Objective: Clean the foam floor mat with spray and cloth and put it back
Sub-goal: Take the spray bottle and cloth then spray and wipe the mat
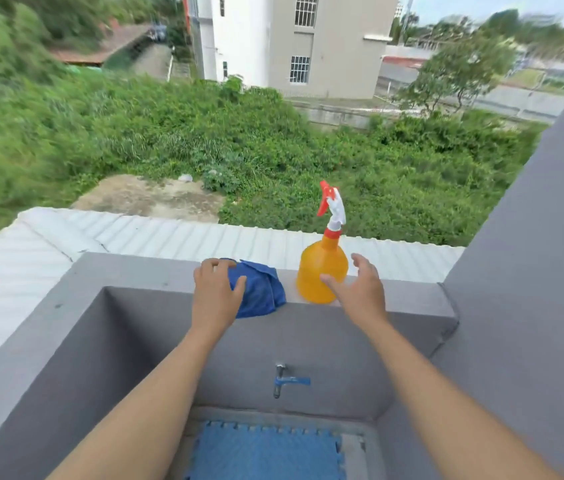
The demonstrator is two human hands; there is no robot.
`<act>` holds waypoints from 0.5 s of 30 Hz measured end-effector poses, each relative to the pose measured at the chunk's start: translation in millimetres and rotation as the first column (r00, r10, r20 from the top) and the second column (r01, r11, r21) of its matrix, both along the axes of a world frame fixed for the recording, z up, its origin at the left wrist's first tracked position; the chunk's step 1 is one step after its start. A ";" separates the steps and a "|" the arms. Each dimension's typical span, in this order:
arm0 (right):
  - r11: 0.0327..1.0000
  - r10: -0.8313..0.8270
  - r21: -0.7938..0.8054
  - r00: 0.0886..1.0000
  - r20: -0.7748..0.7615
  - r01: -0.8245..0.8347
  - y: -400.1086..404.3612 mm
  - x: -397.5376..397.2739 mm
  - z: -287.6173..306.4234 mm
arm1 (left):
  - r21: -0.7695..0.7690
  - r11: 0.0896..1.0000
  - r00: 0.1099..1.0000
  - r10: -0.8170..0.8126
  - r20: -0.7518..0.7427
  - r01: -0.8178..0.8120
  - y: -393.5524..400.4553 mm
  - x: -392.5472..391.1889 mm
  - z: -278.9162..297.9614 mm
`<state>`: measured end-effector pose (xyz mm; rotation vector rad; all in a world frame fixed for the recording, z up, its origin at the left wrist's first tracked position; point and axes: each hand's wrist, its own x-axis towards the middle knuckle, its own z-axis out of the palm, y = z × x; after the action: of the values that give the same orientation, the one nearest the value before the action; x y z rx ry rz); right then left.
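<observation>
A person's view from a grey concrete balcony, looking down over a parapet ledge (408,294) toward green scrub and a pale building in the upper middle of the frame. Two bare arms reach forward from the bottom of the frame. On the ledge, at centre, lie one crumpled blue cloth (260,294) and, just to its right, one orange spray bottle (322,271) standing upright, its long axis vertical, with a red and white trigger head pointing toward the left of the frame. The left hand (216,294) rests on the left part of the cloth, fingers curved over it and thumb against the fabric; whether it is truly gripping yet is hard to tell. The right hand (360,291) is spread, fingers apart, holding nothing, with the thumb at or just short of the lower right side of the bottle. The bottle sits immediately to the left of that hand, so it looks likely to close around the bottle's body. One blue foam floor mat (266,455) with jigsaw edges lies flat on the floor at bottom centre, below one blue-handled tap (285,380) on the wall, apparently not yet cleaned.
</observation>
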<state>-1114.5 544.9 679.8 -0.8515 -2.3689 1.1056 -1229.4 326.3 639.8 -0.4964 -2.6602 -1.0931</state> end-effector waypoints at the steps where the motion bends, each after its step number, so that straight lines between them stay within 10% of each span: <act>1: 0.999 0.013 -0.029 1.000 -0.019 -0.014 5.4 -13.7 2.7 | -0.003 1.000 0.998 0.030 0.056 -0.030 7.5 -5.0 -4.2; 15: 1.000 0.027 0.011 0.962 -0.272 -0.025 38.9 -95.3 -27.7 | -0.126 0.895 0.772 0.434 0.463 -0.428 61.8 -79.8 -71.2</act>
<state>-1209.8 583.8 652.1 -0.6226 -2.1600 1.1430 -1309.3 388.1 568.6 0.4491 -2.9623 -1.1598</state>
